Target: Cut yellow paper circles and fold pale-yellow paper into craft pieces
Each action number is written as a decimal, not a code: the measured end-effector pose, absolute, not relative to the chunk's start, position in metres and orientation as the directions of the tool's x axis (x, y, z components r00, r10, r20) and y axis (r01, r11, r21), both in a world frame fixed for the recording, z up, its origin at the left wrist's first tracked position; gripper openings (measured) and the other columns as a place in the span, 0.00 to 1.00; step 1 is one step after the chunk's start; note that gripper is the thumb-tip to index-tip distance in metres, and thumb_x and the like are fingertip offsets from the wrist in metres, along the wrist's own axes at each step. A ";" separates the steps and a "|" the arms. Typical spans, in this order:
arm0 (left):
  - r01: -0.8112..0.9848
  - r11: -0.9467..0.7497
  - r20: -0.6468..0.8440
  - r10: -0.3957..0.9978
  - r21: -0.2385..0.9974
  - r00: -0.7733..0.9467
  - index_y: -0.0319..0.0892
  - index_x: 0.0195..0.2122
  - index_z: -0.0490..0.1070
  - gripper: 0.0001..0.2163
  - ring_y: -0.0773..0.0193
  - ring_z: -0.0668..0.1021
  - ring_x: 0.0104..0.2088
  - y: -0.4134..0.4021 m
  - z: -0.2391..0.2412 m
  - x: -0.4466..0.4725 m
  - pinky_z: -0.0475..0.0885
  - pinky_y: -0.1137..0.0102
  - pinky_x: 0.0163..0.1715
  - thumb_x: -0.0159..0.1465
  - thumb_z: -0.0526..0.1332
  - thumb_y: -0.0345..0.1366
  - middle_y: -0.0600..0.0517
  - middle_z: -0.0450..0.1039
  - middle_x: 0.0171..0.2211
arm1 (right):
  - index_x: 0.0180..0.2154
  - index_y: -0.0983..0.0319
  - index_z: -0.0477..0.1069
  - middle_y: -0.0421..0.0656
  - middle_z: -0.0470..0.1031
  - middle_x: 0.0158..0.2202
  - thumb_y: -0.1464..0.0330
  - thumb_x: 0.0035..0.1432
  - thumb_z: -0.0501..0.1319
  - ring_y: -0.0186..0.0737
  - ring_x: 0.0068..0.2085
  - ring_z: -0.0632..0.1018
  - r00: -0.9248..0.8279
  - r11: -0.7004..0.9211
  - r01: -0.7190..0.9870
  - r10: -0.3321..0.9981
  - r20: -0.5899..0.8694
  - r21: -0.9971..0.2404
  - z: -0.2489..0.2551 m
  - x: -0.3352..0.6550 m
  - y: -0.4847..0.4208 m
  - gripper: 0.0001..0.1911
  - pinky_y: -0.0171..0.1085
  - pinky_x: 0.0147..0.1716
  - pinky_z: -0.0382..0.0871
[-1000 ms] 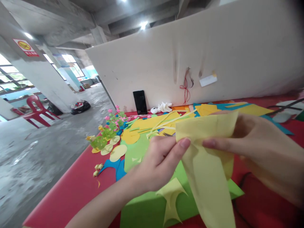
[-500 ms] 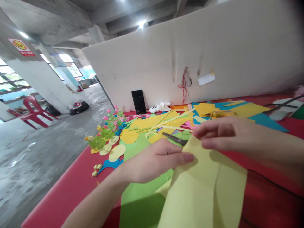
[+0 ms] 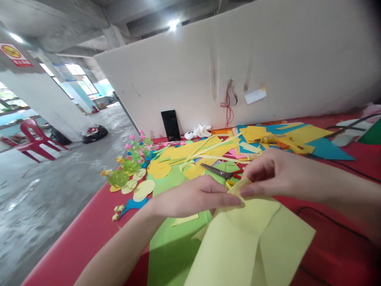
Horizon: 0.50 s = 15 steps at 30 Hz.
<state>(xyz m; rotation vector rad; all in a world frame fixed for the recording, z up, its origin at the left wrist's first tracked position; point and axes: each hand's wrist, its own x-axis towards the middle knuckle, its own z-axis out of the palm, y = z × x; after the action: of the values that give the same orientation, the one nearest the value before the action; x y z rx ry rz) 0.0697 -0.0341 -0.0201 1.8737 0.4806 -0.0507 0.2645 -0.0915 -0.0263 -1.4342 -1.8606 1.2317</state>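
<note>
Paper (image 3: pixel 229 242), pale yellow, is filling lower centre; I'm seeing left hand (image 3: pixel 199 196) and right hand (image 3: pixel 268 174), nearly closed, pinching its top end. I'm judging it light, easily creased, best gripped by edges.

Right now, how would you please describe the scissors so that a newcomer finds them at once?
On the red table, look just beyond the left hand. There lie the scissors, blades pointing left; the dark metal sets them apart from the bright paper around.
</note>
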 end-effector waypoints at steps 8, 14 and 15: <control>0.417 -0.240 -0.344 0.291 0.877 0.893 0.38 0.17 0.63 0.16 0.74 0.58 0.19 -0.022 -0.041 0.048 0.54 0.75 0.20 0.61 0.56 0.40 0.59 0.54 0.16 | 0.25 0.57 0.78 0.38 0.76 0.22 0.59 0.44 0.67 0.35 0.24 0.72 -0.175 -0.081 0.499 0.966 -0.192 -0.863 -0.019 0.297 -0.081 0.09 0.33 0.23 0.62; 0.456 -0.266 -0.345 0.373 0.850 0.861 0.37 0.18 0.66 0.12 0.75 0.59 0.18 -0.019 -0.055 0.014 0.56 0.77 0.19 0.59 0.56 0.33 0.58 0.57 0.15 | 0.23 0.58 0.77 0.36 0.74 0.20 0.62 0.44 0.67 0.33 0.24 0.69 -0.124 -0.084 0.539 0.976 -0.177 -0.838 -0.023 0.312 -0.073 0.06 0.32 0.23 0.59; 0.454 -0.259 -0.349 0.366 0.852 0.863 0.37 0.21 0.68 0.12 0.74 0.63 0.20 -0.018 -0.055 0.012 0.58 0.78 0.21 0.59 0.56 0.35 0.57 0.61 0.17 | 0.23 0.58 0.77 0.36 0.73 0.20 0.63 0.44 0.67 0.33 0.24 0.69 -0.137 -0.089 0.537 0.972 -0.191 -0.839 -0.024 0.308 -0.073 0.06 0.32 0.23 0.59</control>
<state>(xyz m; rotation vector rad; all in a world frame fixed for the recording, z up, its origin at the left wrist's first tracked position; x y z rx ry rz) 0.0125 -0.0180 -0.0552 1.8747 0.6121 -0.0954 0.3085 -0.0728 -0.0237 -1.6400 -1.6937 1.1477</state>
